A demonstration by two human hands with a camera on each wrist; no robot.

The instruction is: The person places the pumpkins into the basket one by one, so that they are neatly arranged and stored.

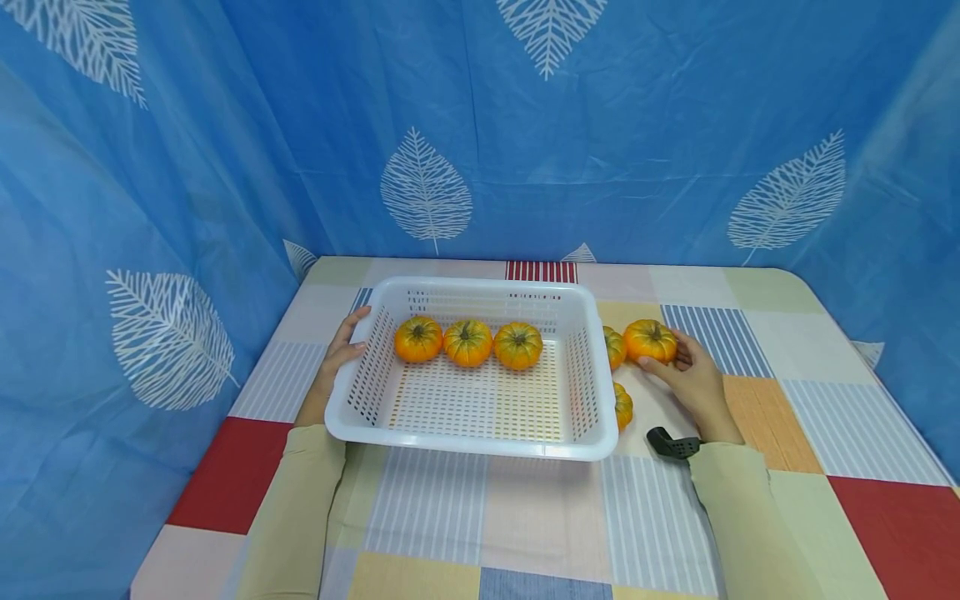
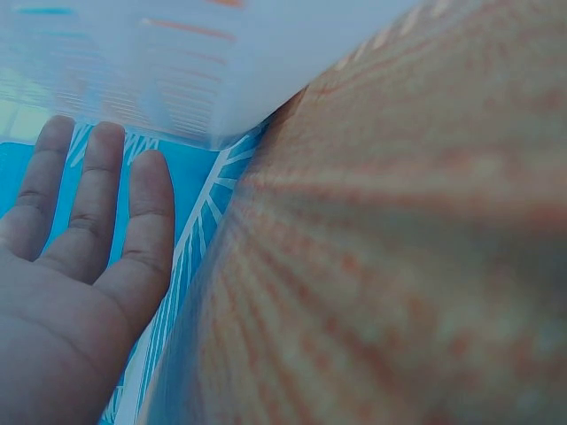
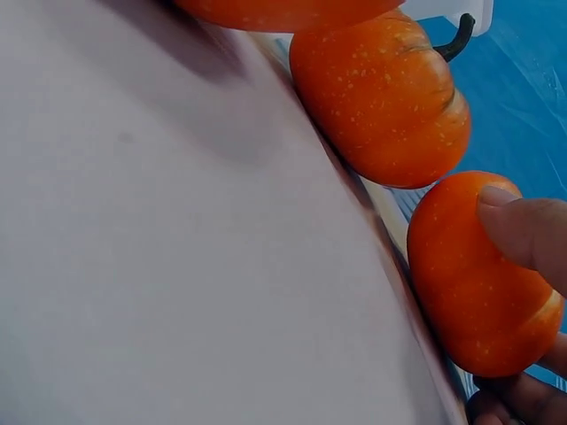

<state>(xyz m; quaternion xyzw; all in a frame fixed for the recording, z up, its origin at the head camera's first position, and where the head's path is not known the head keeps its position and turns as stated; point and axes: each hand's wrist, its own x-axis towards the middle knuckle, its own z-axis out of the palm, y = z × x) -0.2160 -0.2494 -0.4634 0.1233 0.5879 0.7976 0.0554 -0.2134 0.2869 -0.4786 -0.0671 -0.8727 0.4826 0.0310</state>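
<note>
A white plastic basket (image 1: 480, 450) with slotted walls holds three small orange pumpkins in a row: a left one (image 1: 417, 340), a middle one (image 1: 468, 343) and a right one (image 1: 517, 346). My left hand (image 1: 341, 354) is at the basket's left rim; in the left wrist view its fingers (image 2: 104, 195) are straight against the outer wall. To the right of the basket, my right hand (image 1: 693, 379) holds another pumpkin (image 3: 478, 274) between thumb and fingers, low over the tablecloth. Beside it sits a second pumpkin (image 3: 381, 102), partly hidden by the basket in the head view.
One more pumpkin (image 1: 622, 406) lies nearer me, partly behind the basket's right wall. A patchwork cloth (image 1: 540, 517) covers the table. Blue curtains (image 1: 600, 167) with white leaf prints hang behind and on both sides. A black device (image 1: 672, 443) is on the right wrist.
</note>
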